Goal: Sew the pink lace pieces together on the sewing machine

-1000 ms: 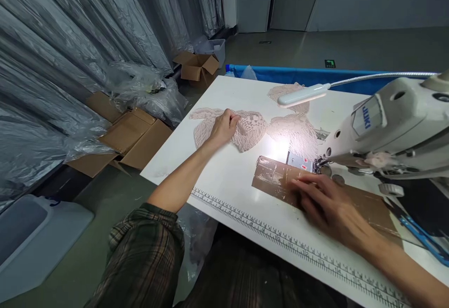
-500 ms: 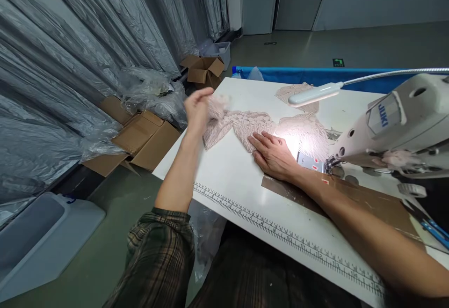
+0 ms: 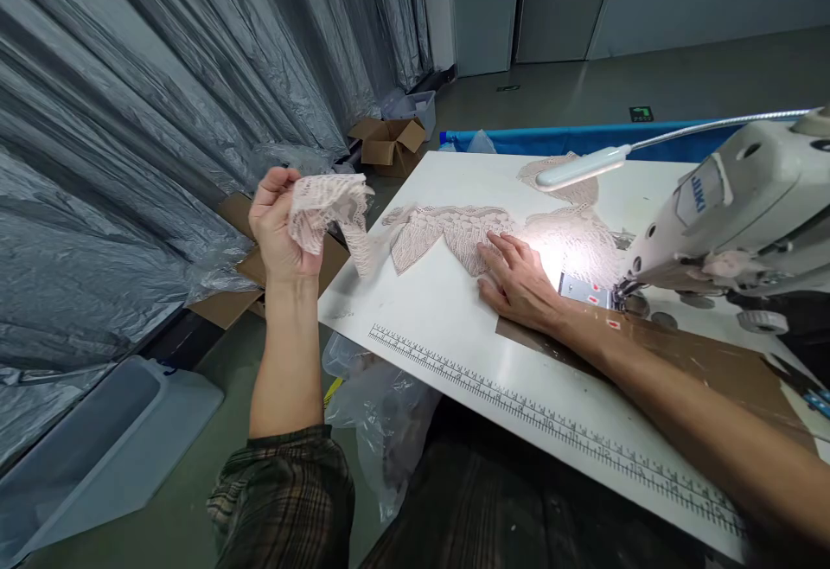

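Note:
My left hand [image 3: 282, 219] is raised beyond the table's left edge, its fingers closed on one end of a pale pink lace strip [image 3: 328, 197]. That end hangs folded from the hand and trails toward the tabletop. My right hand [image 3: 522, 279] lies flat with fingers apart, touching the pink lace pieces [image 3: 454, 227] on the table. The lace runs right, under the lamp's bright spot, close to the needle area of a white sewing machine [image 3: 745, 214]. Another lace piece [image 3: 551, 175] lies near the table's back edge.
A lamp [image 3: 584, 169] on a bendable neck hangs over the lace. A printed ruler [image 3: 519, 400] follows the front edge of the white table [image 3: 415, 314]. Left of it are cardboard boxes [image 3: 389, 145], plastic bags and a grey bin [image 3: 130, 439]. Scissors [image 3: 817, 400] lie at far right.
My left hand has moved left and toward me, past the table edge, drawing the lace end out with it. My right hand stays flat on the lace. The view has shifted slightly.

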The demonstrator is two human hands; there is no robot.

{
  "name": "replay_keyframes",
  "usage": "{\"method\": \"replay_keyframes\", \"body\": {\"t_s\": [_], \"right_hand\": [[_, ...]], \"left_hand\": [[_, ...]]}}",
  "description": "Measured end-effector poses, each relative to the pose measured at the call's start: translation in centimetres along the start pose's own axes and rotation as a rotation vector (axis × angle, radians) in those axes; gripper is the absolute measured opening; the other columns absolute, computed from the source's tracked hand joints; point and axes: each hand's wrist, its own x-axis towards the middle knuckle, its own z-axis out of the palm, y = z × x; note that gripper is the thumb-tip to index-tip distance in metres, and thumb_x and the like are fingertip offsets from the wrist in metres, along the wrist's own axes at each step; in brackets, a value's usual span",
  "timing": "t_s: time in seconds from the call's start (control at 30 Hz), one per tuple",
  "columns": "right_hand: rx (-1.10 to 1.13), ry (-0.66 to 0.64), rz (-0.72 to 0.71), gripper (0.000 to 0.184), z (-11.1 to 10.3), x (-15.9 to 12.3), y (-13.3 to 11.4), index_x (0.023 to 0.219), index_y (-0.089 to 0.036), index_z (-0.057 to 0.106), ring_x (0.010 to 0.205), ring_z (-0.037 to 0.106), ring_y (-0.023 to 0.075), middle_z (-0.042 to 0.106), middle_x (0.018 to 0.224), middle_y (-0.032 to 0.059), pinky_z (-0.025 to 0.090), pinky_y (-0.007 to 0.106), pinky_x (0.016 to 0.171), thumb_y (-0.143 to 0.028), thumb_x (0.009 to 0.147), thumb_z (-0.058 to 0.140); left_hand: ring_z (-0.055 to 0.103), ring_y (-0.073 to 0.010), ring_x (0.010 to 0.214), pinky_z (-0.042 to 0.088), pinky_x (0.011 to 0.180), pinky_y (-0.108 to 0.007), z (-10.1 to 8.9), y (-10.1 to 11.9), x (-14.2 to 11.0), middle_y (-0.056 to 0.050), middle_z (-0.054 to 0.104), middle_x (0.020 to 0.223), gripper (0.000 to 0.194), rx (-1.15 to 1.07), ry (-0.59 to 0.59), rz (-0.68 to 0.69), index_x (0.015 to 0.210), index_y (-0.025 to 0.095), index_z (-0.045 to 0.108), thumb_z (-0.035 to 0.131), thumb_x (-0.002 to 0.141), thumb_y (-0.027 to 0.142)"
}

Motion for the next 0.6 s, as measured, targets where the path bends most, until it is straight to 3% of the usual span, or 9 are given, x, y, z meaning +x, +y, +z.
{"method": "replay_keyframes", "body": {"t_s": [0.13, 0.33, 0.5, 0.6], "right_hand": [[0.126, 0.008, 0.041, 0.057, -0.3, 0.3, -1.5, 0.149, -0.016, 0.045, 0.142, 0.036, 0.0379, 0.046, 0.152, 0.0219, 0.041, 0.066, 0.11, -0.04, 0.097, 0.044], [0.231, -0.129, 0.04, 0.072, -0.3, 2.9, -4.5, 0.159, -0.012, 0.032, 0.145, 0.036, 0.0361, 0.04, 0.159, 0.021, 0.038, 0.061, 0.117, -0.048, 0.098, 0.043], [0.009, -0.322, 0.102, 0.064, 1.2, 7.0, -4.6, 0.16, -0.008, 0.031, 0.152, 0.029, 0.0376, 0.03, 0.167, 0.0183, 0.032, 0.061, 0.12, -0.038, 0.103, 0.031], [-0.046, -0.386, 0.175, 0.058, 2.3, 8.2, -4.1, 0.154, -0.01, 0.042, 0.15, 0.032, 0.0402, 0.038, 0.163, 0.0185, 0.032, 0.063, 0.119, -0.038, 0.104, 0.031]], "left_hand": [[0.065, -0.0172, 0.112, 0.055, 0.1, -0.031, 0.1, 1.5, -0.3, 0.006, 0.072, 0.09, 0.02, -0.049, 0.026, 0.018, 0.078, 0.031, 0.065, 0.077, 0.068, 0.042], [0.067, -0.0145, 0.089, 0.057, 0.087, -0.03, 0.2, 4.5, -2.5, 0.009, 0.073, 0.087, 0.021, -0.052, -0.025, 0.058, 0.073, 0.031, 0.067, 0.08, 0.058, 0.027], [0.066, -0.0134, 0.088, 0.057, 0.09, -0.03, -0.6, 3.1, -1.2, 0.009, 0.073, 0.084, 0.023, -0.024, 0.052, 0.046, 0.075, 0.029, 0.065, 0.079, 0.059, 0.022], [0.068, -0.0144, 0.088, 0.057, 0.094, -0.034, -2.0, 2.6, -0.7, 0.01, 0.074, 0.083, 0.022, 0.04, 0.08, 0.042, 0.076, 0.029, 0.065, 0.078, 0.06, 0.021]]}}
